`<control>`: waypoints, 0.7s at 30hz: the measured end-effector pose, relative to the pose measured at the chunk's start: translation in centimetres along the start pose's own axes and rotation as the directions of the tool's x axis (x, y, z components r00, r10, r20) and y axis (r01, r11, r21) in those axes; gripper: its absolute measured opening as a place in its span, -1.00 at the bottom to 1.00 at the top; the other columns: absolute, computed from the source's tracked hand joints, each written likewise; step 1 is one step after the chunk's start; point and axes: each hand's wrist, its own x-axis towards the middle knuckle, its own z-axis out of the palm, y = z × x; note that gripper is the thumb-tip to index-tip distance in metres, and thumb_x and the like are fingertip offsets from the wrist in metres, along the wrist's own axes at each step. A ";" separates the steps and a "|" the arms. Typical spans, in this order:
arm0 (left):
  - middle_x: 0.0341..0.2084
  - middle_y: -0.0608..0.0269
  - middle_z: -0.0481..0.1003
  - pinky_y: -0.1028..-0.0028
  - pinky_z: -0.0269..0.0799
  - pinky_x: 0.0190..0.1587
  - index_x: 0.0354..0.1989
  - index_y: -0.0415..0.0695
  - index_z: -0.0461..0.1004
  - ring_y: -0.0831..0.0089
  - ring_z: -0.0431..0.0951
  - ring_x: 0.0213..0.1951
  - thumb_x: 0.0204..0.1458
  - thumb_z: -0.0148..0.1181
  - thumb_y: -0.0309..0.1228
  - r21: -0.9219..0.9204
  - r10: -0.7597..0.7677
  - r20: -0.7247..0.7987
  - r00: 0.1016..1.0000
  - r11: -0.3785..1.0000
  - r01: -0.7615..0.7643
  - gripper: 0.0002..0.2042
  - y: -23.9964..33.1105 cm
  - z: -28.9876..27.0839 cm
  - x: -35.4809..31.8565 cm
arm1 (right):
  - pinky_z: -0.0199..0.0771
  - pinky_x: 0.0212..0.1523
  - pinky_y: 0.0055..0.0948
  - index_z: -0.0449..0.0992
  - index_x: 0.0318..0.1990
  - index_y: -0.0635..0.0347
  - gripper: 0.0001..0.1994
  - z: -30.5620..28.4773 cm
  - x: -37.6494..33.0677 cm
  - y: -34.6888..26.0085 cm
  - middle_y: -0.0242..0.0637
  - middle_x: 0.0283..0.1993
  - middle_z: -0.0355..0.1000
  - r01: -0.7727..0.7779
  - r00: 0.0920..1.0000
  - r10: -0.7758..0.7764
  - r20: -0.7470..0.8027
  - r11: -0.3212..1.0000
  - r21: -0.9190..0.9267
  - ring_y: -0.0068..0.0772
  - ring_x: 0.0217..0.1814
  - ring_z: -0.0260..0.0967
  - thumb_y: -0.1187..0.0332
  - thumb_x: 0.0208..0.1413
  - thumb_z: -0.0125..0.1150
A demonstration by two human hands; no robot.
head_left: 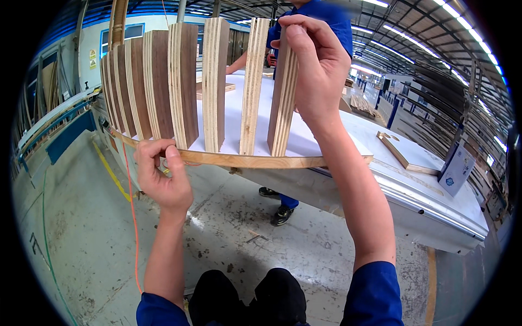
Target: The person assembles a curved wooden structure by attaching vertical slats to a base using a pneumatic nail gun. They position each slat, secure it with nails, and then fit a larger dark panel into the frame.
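Observation:
A row of upright plywood slats [182,87] with brown faces and layered edges stands along a long, narrow wooden strip [244,161] at the table's near edge. My right hand [321,68] grips the top of the rightmost plywood slat [281,108], thumb on the near side; that slat leans slightly. At the left, my left hand [162,174] is closed with thumb and curled fingers at the strip's front edge, below the slats. Between the two hands stand separate slats, including a pale one [253,87], with gaps between them. The slats' bottom joints are too small to make out.
A person in blue [331,19] stands across the white-topped table [356,127], a hand resting on it. To the right lie a wooden panel piece [408,155] and a printed card [457,168]. An orange hose [133,217] hangs at the left, down to the floor.

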 end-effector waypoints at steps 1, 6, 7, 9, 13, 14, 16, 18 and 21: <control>-0.48 0.34 0.27 0.47 0.10 -0.31 -0.31 -0.20 0.46 0.48 0.16 -0.40 0.08 0.12 -0.59 -0.001 -0.005 0.000 1.000 1.000 0.005 -0.96 0.0 -0.1 0.0 | 0.54 -0.18 -0.57 0.61 -0.04 0.24 -0.80 0.1 -0.1 0.1 -0.37 -0.21 0.57 -0.001 1.000 0.001 -0.006 1.000 0.006 -0.54 -0.20 0.58 0.33 0.34 0.17; -0.44 0.36 0.30 0.51 0.11 -0.30 -0.29 -0.23 0.45 0.53 0.17 -0.39 0.12 0.10 -0.60 -0.005 0.009 0.013 1.000 1.000 -0.009 -0.96 -0.4 -0.1 -0.1 | 0.53 -0.21 -0.58 0.61 -0.05 0.24 -0.80 0.1 -0.1 0.0 -0.36 -0.25 0.56 -0.003 1.000 0.002 -0.029 1.000 -0.015 -0.53 -0.21 0.58 0.34 0.34 0.17; -0.41 0.38 0.31 0.55 0.13 -0.29 -0.26 -0.25 0.45 0.58 0.18 -0.38 0.16 0.08 -0.60 0.003 0.028 0.030 0.999 1.000 -0.028 -0.96 -0.5 -0.3 -0.2 | 0.53 -0.21 -0.58 0.61 -0.05 0.24 -0.80 0.1 -0.1 0.1 -0.36 -0.25 0.56 0.003 0.999 -0.004 -0.032 1.000 -0.020 -0.53 -0.21 0.58 0.34 0.34 0.17; -0.35 0.37 0.35 0.58 0.17 -0.26 -0.23 -0.28 0.46 0.62 0.23 -0.34 0.20 0.06 -0.61 0.014 0.038 0.052 0.998 0.999 -0.039 -0.94 -0.5 -0.4 -0.3 | 0.61 -0.34 -0.61 0.56 -0.06 0.35 -0.82 0.3 0.1 0.2 -0.32 -0.23 0.49 0.019 0.999 -0.017 -0.034 0.998 0.053 -0.56 -0.25 0.53 0.41 0.32 0.17; -0.26 0.26 0.48 0.53 0.31 -0.15 -0.17 -0.29 0.49 0.52 0.40 -0.24 0.18 0.06 -0.62 0.012 0.013 0.048 0.999 1.000 -0.014 -0.89 0.7 -0.9 -0.3 | 0.64 -0.42 -0.62 0.54 -0.07 0.40 -0.82 0.4 0.3 0.1 -0.31 -0.24 0.46 0.039 0.999 -0.037 -0.024 0.995 0.094 -0.59 -0.27 0.50 0.44 0.32 0.17; -0.23 0.23 0.50 0.51 0.34 -0.12 -0.15 -0.29 0.50 0.48 0.44 -0.22 0.18 0.06 -0.62 0.004 0.006 0.040 0.999 1.000 -0.006 -0.87 1.2 -0.9 -0.5 | 0.63 -0.42 -0.62 0.54 -0.08 0.40 -0.82 0.4 0.2 0.2 -0.31 -0.24 0.46 0.046 0.999 -0.044 -0.020 0.996 0.071 -0.59 -0.27 0.50 0.44 0.32 0.16; -0.23 0.18 0.52 0.47 0.37 -0.10 -0.13 -0.29 0.51 0.40 0.47 -0.19 0.14 0.10 -0.61 0.074 0.125 0.023 0.992 0.989 -0.126 -0.85 2.1 -1.1 -1.0 | 0.62 -0.43 -0.61 0.55 -0.08 0.40 -0.83 0.1 0.1 0.3 -0.30 -0.25 0.46 0.060 0.998 -0.060 -0.012 0.998 0.025 -0.60 -0.26 0.50 0.44 0.32 0.16; -0.20 0.14 0.52 0.43 0.38 -0.09 -0.12 -0.28 0.53 0.33 0.48 -0.17 0.08 0.16 -0.60 0.057 0.176 0.102 0.979 0.982 -0.182 -0.81 3.0 -1.7 -1.7 | 0.56 -0.27 -0.58 0.58 -0.05 0.31 -0.80 0.0 0.0 0.3 -0.31 -0.22 0.54 0.045 0.999 -0.045 -0.021 0.999 -0.020 -0.53 -0.22 0.55 0.37 0.33 0.15; -0.14 0.13 0.49 0.38 0.35 -0.07 -0.08 -0.23 0.57 0.28 0.45 -0.13 -0.04 0.26 -0.57 -0.045 0.219 0.331 0.918 0.975 -0.217 -0.71 4.8 -2.0 -2.2 | 0.55 -0.22 -0.58 0.59 -0.05 0.28 -0.80 0.2 -0.1 0.1 -0.33 -0.19 0.54 0.044 0.999 -0.045 -0.030 0.999 -0.032 -0.52 -0.22 0.55 0.36 0.33 0.16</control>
